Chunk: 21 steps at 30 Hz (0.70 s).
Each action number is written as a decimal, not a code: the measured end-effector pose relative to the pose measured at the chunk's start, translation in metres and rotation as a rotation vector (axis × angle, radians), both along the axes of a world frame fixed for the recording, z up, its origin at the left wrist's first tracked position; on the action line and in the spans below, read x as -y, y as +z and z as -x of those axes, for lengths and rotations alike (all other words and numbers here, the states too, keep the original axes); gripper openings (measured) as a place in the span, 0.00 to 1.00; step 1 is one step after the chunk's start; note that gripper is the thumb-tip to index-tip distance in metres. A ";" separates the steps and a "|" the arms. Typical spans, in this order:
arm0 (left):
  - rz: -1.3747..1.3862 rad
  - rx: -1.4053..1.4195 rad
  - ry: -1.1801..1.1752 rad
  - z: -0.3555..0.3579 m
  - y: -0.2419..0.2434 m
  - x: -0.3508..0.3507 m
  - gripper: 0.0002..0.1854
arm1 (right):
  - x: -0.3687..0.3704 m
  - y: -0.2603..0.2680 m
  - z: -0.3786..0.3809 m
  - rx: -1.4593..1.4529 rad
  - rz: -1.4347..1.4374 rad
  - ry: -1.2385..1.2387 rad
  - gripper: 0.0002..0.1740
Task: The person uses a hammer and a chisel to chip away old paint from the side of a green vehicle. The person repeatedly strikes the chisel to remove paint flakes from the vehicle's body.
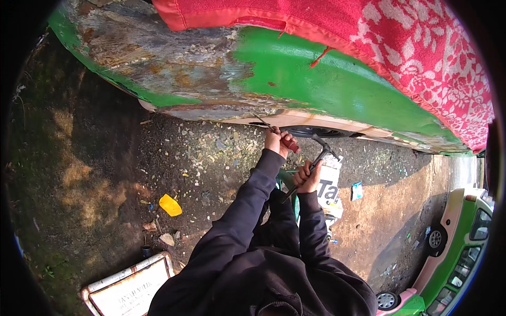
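Observation:
My left hand (280, 143) grips a red-handled screwdriver or chisel (293, 146). Its thin metal shaft points at the lower edge of a green vehicle body panel (300, 75); whether the tip touches is hard to tell. In my right hand (307, 177) is a hammer (325, 148), its metal head raised just right of the red handle and apart from it. Left of the green paint, the panel is a scraped, rusty, bare patch (166, 59). Along the panel's bottom runs a pale pink strip (336, 121).
A red floral cloth (419, 51) drapes over the vehicle. Paint and filler chips (221, 146) litter the ground below. A printed white sack (329, 179) lies beside my right arm. Around me are a yellow scrap (170, 205), a framed sign (128, 290) bearing writing, and a green-and-pink van (454, 241).

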<state>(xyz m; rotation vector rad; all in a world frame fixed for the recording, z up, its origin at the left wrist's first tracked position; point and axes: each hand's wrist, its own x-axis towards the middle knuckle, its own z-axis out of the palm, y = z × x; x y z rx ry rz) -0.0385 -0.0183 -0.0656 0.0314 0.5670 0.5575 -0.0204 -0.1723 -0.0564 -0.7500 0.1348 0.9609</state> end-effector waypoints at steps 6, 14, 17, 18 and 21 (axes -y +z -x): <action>-0.031 -0.043 -0.040 0.000 0.003 0.001 0.10 | 0.012 0.005 -0.001 0.003 -0.003 -0.012 0.34; -0.018 -0.086 -0.016 -0.003 -0.009 0.001 0.11 | 0.024 -0.006 0.008 0.064 -0.122 -0.059 0.33; 0.035 -0.086 -0.022 -0.007 -0.001 0.002 0.11 | 0.026 -0.027 0.018 0.128 0.104 -0.008 0.33; 0.041 -0.105 -0.019 -0.006 -0.004 0.001 0.10 | 0.024 -0.025 0.016 0.188 0.207 0.107 0.33; 0.061 -0.145 -0.006 -0.006 -0.008 0.000 0.10 | 0.024 -0.018 0.027 0.103 0.010 -0.024 0.34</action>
